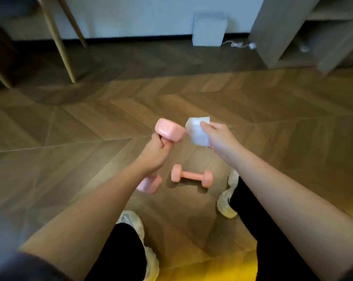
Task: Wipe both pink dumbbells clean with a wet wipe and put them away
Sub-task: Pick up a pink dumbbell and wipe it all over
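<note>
Below, seen from the person's own head, two bare forearms reach out over a wooden herringbone floor [252, 102]; the left hand [154, 152] is wrapped around the handle of a pink dumbbell [169, 129], fingers curled tight, holding it tilted so that one end shows above the fist and the other end shows below the wrist; the right hand [219, 136] pinches a white wet wipe [197, 130] between thumb and fingers, the sheet hanging open just beside the raised end of that dumbbell, not clearly touching it; a second pink dumbbell [191, 176] lies on its side on the floor between the arms, near the person's pale shoes [228, 199]; black trouser legs show at the bottom; further off, blurred, stand slanted wooden furniture legs [60, 41] on the left, a small white box [209, 30] against the wall, and a grey shelf unit [283, 31] on the right.
</note>
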`<state>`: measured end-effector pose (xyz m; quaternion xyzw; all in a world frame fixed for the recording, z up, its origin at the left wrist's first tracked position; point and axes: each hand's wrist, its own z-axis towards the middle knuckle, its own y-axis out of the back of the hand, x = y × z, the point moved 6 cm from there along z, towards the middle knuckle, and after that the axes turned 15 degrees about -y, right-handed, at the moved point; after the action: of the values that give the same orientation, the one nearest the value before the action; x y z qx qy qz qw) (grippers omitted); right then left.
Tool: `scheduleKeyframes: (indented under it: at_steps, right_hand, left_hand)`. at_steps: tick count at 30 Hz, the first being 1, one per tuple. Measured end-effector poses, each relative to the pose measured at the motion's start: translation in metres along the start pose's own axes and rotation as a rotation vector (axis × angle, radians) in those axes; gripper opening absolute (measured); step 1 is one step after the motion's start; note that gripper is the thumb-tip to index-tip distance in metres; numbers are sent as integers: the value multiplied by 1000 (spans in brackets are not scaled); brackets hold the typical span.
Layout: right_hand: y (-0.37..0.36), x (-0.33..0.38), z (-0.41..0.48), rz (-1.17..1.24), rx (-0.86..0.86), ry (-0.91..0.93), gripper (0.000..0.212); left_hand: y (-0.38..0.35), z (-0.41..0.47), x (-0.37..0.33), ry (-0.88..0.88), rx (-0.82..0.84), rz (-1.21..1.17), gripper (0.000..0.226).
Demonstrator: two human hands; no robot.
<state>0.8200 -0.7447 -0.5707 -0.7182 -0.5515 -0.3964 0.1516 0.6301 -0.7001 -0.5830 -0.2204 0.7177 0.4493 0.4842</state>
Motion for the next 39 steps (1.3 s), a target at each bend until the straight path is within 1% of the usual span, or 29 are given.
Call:
scheduleKeyframes:
  at_steps: [1, 3, 4, 5, 7, 8, 9, 12, 13, 15, 17, 18, 19, 21, 24, 26, 28, 31, 33, 36, 39]
  right_hand:
    - [6, 12, -14, 36, -19, 43, 59]
    - [13, 30, -42, 101, -20, 98, 40]
    - [15, 35, -52, 133, -29, 105, 35]
    - [16, 36, -61, 162, -20, 107, 34]
    - [15, 34, -73, 189, 27, 145, 46]
    - [15, 32, -79, 175, 40, 156, 51]
    - [15, 30, -80, 144, 50, 177, 52]
    - [19, 31, -83, 76, 67, 296, 42]
    - [22, 32, -82, 60, 68, 316, 43]
    - [25, 35, -80, 15, 59, 333, 45]
    - [24, 35, -84, 1, 85, 352, 35]
    - [21, 34, -85, 5, 109, 357, 30]
    - [18, 32, -86, 18, 128, 368, 30]
    - [15, 32, -92, 33, 148, 385, 37]
    - [11, 34, -89, -17, 90, 361, 33]
    - [4, 40, -89, -39, 85, 363, 37]
    - [-2, 48, -91, -24, 91, 384, 36]
    - [-7, 57, -95, 19, 112, 418, 34]
    - [-11, 64, -98, 32, 115, 423, 37]
    - [-13, 69, -93, 24, 54, 382, 35]
    - [-12, 64, -88, 82, 51, 345, 33]
  left_hand:
    - [7, -6, -24, -50, 13, 25, 36]
    - [13, -24, -62, -121, 52, 74, 36]
    - [12, -34, -75, -145, 73, 83, 39]
    - [10, -44, -83, -161, 92, 91, 44]
    - [6, -58, -91, -185, 107, 116, 51]
    - [5, -61, -91, -186, 97, 122, 54]
    - [4, -62, -89, -183, 79, 119, 56]
    - [4, -57, -82, -174, 45, 100, 56]
    - [6, -56, -83, -194, 36, 104, 60]
    - [11, -54, -86, -254, 26, 149, 78]
    - [13, -53, -88, -304, 37, 205, 83]
    - [13, -53, -87, -317, 39, 218, 83]
    - [13, -53, -85, -319, 36, 217, 83]
    - [13, -52, -79, -297, 26, 191, 82]
    - [13, -52, -73, -267, 36, 155, 79]
    - [11, -51, -73, -276, 61, 165, 84]
    - [10, -50, -74, -282, 65, 184, 83]
    - [15, -47, -73, -241, 4, 95, 75]
    - [19, -46, -74, -222, -33, 52, 78]
    - [25, -43, -76, -234, -45, 84, 81]
    - [31, -39, -78, -267, -40, 136, 79]
